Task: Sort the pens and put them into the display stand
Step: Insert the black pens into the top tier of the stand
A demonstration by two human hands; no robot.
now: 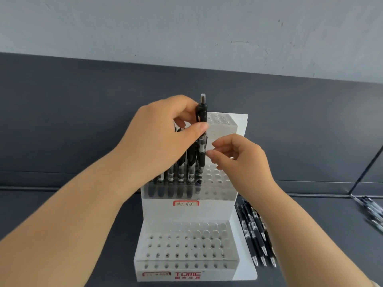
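One pen (201, 112): upright, tip at a stand (217, 210) hole
Left hand (163, 131): pinches it
Right hand (240, 158): beside, loosely curled, empty

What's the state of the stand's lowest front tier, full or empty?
Empty: every hole in the lowest tier shows open, no pen in it. Pens stand in the middle tier.
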